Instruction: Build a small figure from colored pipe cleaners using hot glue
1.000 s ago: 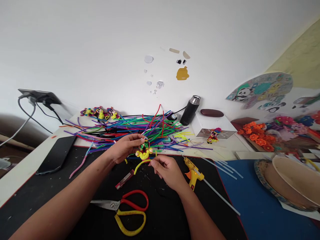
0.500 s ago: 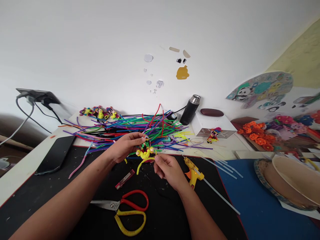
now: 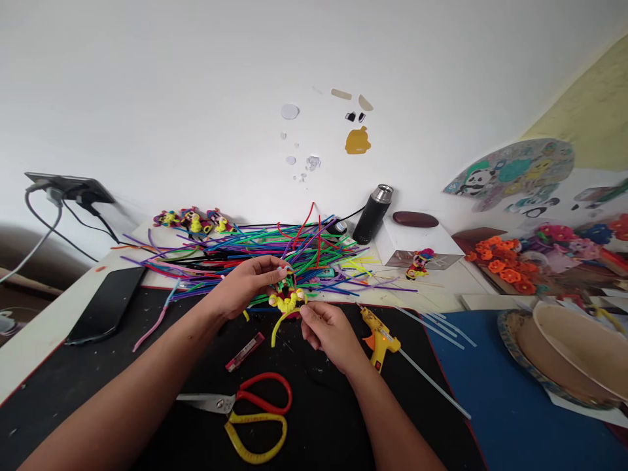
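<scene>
My left hand (image 3: 255,280) is closed around the upper part of a small pipe-cleaner doll (image 3: 286,299), which has a yellow ruffled body and green and dark red parts. Part of the doll is hidden by my fingers. Just to the right, my right hand (image 3: 330,330) pinches the end of a yellow pipe cleaner (image 3: 277,327). Its free end curves down to the left in front of the doll; whether it is joined to the doll I cannot tell. Below both hands lie scissors (image 3: 245,409) with one red and one yellow handle, and a small red box (image 3: 244,352).
A yellow glue gun (image 3: 379,337) with a glue stick lies right of my hands. Behind them spreads a heap of coloured pipe cleaners (image 3: 235,245). A phone (image 3: 105,304), a black flask (image 3: 373,216), a finished doll (image 3: 420,263) and a bowl (image 3: 579,347) stand around.
The yellow pipe cleaner's free end has swung downward and hangs more steeply. The doll has turned slightly and its body shows more. Both hands keep their grip.
</scene>
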`<move>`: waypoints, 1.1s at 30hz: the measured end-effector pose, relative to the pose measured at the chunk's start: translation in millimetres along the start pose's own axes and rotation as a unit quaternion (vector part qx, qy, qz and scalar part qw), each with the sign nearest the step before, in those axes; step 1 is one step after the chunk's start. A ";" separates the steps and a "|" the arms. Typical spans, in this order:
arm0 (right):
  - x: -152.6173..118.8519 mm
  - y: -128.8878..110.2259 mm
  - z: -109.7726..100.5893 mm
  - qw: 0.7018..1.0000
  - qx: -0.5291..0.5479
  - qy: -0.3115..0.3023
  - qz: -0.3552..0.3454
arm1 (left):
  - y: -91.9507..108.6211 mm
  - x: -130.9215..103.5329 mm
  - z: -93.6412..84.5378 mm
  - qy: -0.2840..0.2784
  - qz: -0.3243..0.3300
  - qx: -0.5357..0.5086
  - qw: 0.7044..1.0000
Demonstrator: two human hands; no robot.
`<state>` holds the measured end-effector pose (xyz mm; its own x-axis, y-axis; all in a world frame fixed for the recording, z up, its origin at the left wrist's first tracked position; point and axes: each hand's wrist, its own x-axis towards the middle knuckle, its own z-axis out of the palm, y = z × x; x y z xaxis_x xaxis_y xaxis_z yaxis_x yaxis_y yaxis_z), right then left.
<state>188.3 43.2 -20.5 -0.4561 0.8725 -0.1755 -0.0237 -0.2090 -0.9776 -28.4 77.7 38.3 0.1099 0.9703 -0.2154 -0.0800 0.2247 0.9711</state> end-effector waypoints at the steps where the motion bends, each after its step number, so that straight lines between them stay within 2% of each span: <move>1: -0.1 0.1 0.0 1.000 0.003 0.000 0.003 | 0.1 0.4 0.0 0.001 0.000 0.000 1.000; 19: 0.1 -3.4 2.1 0.997 0.073 -0.008 0.036 | -7.5 8.7 8.4 -0.005 -0.023 -0.010 1.000; 26: -1.1 -5.5 2.2 0.993 0.106 -0.024 0.044 | -5.5 9.9 10.2 -0.007 -0.024 0.000 1.000; 33: -2.1 -6.1 3.6 0.990 0.125 -0.047 0.054 | -11.1 10.9 7.8 -0.030 -0.053 -0.024 0.998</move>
<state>186.2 41.0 -13.7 -0.5486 0.7963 -0.2550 -0.1837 -0.4123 -0.8924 -18.5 85.0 26.0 0.1794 0.9342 -0.3084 -0.1113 0.3307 0.9372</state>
